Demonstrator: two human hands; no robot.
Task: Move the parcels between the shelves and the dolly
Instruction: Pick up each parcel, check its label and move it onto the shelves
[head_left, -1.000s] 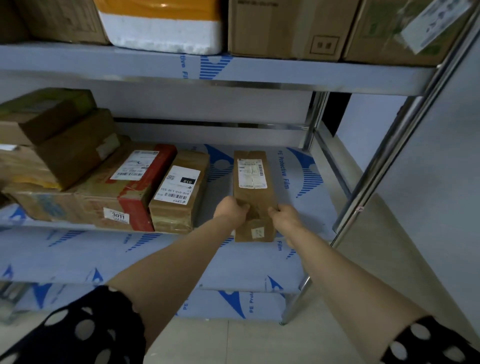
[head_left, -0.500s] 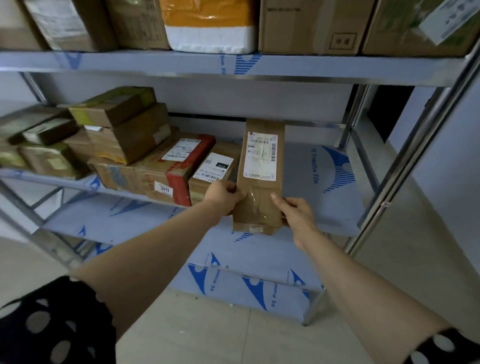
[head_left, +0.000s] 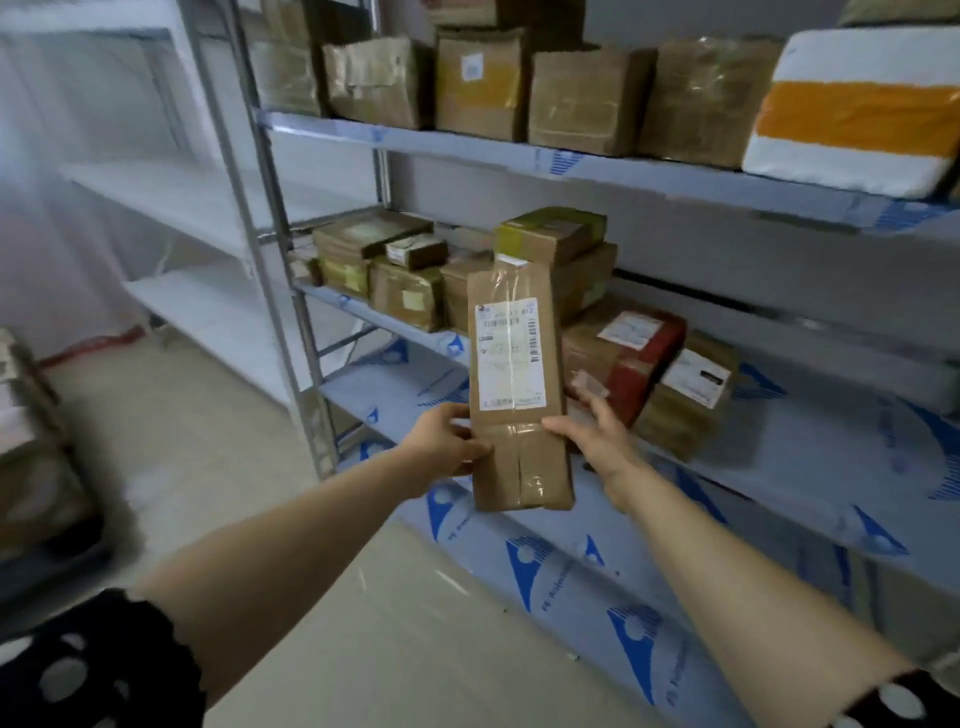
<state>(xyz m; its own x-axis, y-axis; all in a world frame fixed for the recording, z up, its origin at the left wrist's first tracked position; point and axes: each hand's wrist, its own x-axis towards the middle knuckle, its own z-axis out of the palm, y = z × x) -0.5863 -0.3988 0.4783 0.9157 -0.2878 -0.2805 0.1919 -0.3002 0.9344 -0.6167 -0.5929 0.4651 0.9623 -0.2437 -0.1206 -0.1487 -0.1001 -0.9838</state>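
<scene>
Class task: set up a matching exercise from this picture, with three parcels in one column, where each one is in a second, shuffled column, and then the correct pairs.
Things
1. long parcel
2. white-and-orange parcel
3. red-edged box

Places
A. lying on the middle shelf
B. held upright by the left hand and right hand, in front of the shelves
C. on the upper shelf, far right

Pairs: 1-B, 2-C, 3-A
</scene>
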